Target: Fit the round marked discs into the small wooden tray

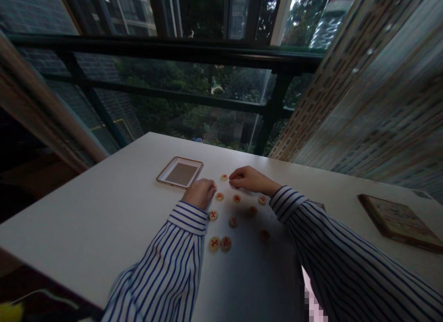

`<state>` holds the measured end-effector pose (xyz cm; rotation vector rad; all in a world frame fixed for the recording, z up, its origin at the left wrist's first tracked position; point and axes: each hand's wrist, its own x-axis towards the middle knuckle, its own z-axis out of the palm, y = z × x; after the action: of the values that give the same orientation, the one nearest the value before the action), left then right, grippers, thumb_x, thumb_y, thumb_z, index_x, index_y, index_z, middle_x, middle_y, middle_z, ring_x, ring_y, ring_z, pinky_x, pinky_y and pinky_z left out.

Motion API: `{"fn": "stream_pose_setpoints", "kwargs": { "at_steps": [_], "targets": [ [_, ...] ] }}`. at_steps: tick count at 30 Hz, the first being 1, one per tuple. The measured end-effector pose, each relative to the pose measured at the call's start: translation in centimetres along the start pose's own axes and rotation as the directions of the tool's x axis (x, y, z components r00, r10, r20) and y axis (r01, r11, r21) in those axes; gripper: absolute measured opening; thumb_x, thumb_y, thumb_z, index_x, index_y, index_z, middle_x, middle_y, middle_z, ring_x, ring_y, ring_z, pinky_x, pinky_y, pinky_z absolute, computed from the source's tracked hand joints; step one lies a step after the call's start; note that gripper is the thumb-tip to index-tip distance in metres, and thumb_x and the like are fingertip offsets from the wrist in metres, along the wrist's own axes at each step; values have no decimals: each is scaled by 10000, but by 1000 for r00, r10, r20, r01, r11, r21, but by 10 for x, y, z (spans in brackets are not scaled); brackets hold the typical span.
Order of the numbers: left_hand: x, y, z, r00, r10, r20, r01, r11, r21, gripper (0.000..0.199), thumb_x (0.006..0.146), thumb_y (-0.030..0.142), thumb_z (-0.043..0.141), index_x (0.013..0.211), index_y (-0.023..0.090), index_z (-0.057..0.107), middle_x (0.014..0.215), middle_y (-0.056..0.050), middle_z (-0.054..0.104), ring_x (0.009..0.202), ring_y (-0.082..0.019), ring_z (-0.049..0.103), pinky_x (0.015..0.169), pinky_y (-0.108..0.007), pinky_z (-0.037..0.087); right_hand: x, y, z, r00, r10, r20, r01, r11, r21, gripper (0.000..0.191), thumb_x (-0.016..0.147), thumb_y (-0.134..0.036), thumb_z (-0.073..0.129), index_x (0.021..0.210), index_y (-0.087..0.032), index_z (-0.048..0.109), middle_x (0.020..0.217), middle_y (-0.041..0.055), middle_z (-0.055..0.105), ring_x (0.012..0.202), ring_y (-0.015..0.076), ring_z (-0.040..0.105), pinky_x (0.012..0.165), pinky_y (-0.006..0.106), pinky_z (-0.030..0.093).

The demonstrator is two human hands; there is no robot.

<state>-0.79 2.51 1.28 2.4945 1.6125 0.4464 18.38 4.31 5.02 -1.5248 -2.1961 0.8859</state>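
Several round wooden xiangqi pieces with red characters lie spread over the white table (114, 193). My left hand (200, 193) is closed, its fingertips on one xiangqi piece (214, 187) that shows only in part. Just in front of my right hand (254, 178) is another piece (224, 177), a small gap from the fingertips. The right fingers are curled together, and anything inside them is hidden. Between my forearms lie more, among them a piece (219, 196), a piece (236, 199) and a piece (213, 215). Nearer to me, two pieces (214, 243) sit side by side.
A shallow open box tray (159, 180) stands left of my left hand. On the right lies a flat box or lid (403, 223) with a patterned top. Beyond the table's far edge is a dark railing (173, 49) before the windows.
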Motion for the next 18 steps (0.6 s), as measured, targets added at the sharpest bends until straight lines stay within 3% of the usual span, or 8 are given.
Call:
{"fn": "stream_pose_setpoints", "kwargs": {
  "at_steps": [3, 6, 12, 18],
  "targets": [
    [0, 0, 2, 997, 6, -78, -7, 1000, -18, 222, 828, 219, 459, 959, 150, 624, 975, -101, 655, 930, -199, 593, 823, -302, 446, -3, -2, -5, 997, 59, 45, -68, 965, 255, 263, 739, -263, 547, 927, -104, 640, 719, 54, 654, 604, 100, 551, 517, 190, 407],
    [1, -1, 4, 987, 28, -159, -34, 999, -37, 243, 815, 218, 487, 1003, 132, 614, 997, -104, 652, 935, -206, 596, 837, -313, 453, -7, -7, -8, 993, 103, 56, -117, 914, 389, 242, 735, -234, 568, 927, -104, 637, 727, 49, 648, 605, 79, 545, 519, 167, 409],
    [1, 0, 5, 953, 93, -288, -121, 989, -82, 241, 786, 219, 543, 987, 108, 617, 954, -107, 663, 848, -200, 614, 796, -327, 485, -9, -8, -7, 990, 115, 85, -143, 818, 557, 193, 747, -206, 564, 907, -129, 638, 802, 51, 657, 643, 70, 570, 502, 140, 411],
    [0, 4, 2, 917, 118, -381, -177, 976, -126, 224, 774, 219, 567, 962, 110, 618, 919, -100, 667, 736, -171, 616, 751, -320, 503, -7, -6, -6, 990, 111, 91, -144, 785, 602, 174, 750, -198, 574, 898, -142, 645, 818, 47, 660, 682, 78, 594, 529, 137, 441]
  ]
}}
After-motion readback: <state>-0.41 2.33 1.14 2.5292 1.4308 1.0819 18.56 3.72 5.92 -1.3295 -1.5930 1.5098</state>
